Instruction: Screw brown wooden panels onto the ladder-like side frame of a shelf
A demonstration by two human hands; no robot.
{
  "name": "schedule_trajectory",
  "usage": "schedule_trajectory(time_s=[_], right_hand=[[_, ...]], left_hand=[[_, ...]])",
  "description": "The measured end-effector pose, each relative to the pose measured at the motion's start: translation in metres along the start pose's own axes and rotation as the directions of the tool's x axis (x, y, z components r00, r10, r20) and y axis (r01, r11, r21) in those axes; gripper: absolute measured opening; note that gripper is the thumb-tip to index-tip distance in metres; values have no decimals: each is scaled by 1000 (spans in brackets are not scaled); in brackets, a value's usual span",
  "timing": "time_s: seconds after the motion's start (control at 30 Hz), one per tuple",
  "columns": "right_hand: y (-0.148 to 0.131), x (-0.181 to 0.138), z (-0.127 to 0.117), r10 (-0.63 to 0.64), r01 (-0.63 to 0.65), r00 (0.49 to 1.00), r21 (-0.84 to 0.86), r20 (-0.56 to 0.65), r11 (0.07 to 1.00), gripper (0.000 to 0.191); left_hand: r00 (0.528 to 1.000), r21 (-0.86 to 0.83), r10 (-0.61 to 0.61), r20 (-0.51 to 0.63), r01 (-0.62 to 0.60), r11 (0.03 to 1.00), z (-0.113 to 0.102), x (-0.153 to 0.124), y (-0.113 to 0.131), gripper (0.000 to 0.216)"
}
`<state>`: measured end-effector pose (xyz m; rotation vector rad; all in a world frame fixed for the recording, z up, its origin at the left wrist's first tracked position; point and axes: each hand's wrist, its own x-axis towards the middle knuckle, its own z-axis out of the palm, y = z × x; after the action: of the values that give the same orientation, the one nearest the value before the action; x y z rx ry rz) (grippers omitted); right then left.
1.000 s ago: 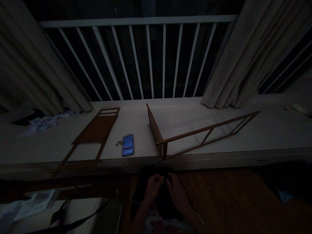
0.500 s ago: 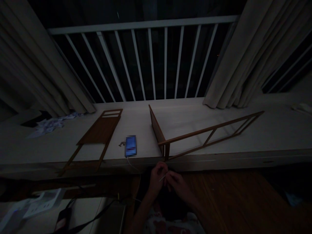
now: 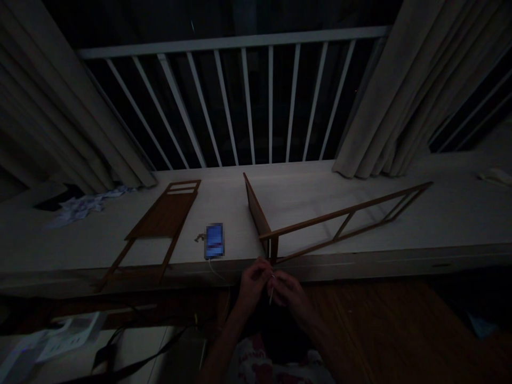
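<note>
Both hands meet low in the middle, just in front of the near corner of a wooden frame that stands on its edge on the ledge. My right hand is closed on a thin pale rod, which points downward; its exact kind is too dim to make out. My left hand is pinched at the lower end of the frame's corner, its fingertips close to the right hand's. Whatever those left fingers hold is hidden. Brown wooden panel forms the frame's left side.
A second wooden panel with legs lies to the left on the white ledge. Between them are a lit phone on a cable and small metal parts. A power strip sits lower left. Behind stand white railings and curtains.
The thin rod has swung from a slanted position to nearly upright. My left hand has shifted slightly left and up, its fingers drawn closer together. The wooden pieces stay put.
</note>
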<state>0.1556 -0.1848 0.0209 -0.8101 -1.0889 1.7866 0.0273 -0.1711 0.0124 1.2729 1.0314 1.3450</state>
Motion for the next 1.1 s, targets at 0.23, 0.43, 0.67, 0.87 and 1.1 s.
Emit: schedule_trajectory(time_s=[0.23, 0.43, 0.67, 0.87, 1.1], right_hand=[[2, 8, -7, 38, -42, 995, 37, 92, 998, 29], [2, 18, -4, -116, 112, 991, -69, -59, 991, 28], [-15, 39, -3, -465, 351, 867, -442, -180, 826, 19], [-24, 53, 3, -576, 377, 800, -605, -169, 701, 20], [-24, 58, -1, -559, 324, 816, -687, -144, 650, 25]], left_hand=[[993, -60, -65, -94, 60, 996, 6, -1, -8, 26], [987, -71, -115, -112, 107, 992, 8, 6, 0, 22], [886, 275, 263, -381, -163, 948, -1, 34, 23, 23], [927, 302, 223, -303, -128, 945, 6, 60, 28, 18], [952, 285, 170, -254, -95, 954, 5, 69, 25, 16]])
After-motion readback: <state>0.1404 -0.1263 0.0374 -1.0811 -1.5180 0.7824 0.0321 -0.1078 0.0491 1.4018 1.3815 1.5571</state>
